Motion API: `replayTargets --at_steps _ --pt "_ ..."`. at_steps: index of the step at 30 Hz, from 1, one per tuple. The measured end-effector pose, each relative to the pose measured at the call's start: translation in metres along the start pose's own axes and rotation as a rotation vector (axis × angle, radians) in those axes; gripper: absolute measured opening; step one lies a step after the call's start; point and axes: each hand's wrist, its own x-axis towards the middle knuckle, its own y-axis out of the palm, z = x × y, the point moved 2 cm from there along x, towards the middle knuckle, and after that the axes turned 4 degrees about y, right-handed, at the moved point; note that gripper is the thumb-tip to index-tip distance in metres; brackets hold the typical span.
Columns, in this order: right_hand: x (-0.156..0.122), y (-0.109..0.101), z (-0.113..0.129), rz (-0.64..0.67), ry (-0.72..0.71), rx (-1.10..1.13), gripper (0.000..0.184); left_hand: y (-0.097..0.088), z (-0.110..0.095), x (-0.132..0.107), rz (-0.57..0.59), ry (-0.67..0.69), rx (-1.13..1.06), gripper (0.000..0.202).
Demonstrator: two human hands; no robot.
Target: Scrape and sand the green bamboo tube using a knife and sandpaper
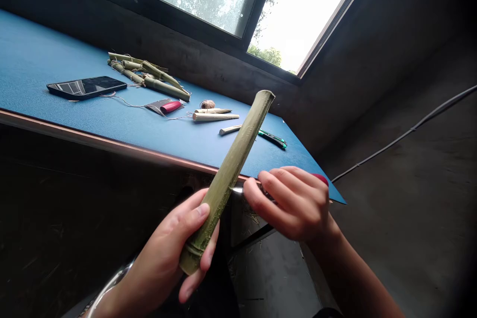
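Observation:
My left hand point(175, 248) grips the lower end of a green bamboo stick point(238, 151), which slants up and to the right over the table's edge. My right hand point(294, 203) is closed on a knife with a red handle point(320, 178). The knife's small metal blade point(236, 190) touches the right side of the bamboo just above my left thumb.
On the blue table point(55, 49) lie a black phone point(86, 86), a bundle of cut bamboo pieces point(149, 74), a red-handled tool on a card point(169, 106), a ball of twine point(207, 104), pale bamboo splints point(214, 116) and a green pen point(274, 138). Behind is a window point(231, 0).

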Motion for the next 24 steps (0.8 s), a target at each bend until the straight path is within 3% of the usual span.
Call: replayTargets --at_steps 24 --pt "0.0002 -0.0006 -0.0019 0.02 0.0 0.015 0.007 -0.0004 0.0028 0.0003 0.055 -0.038 -0.059 0.038"
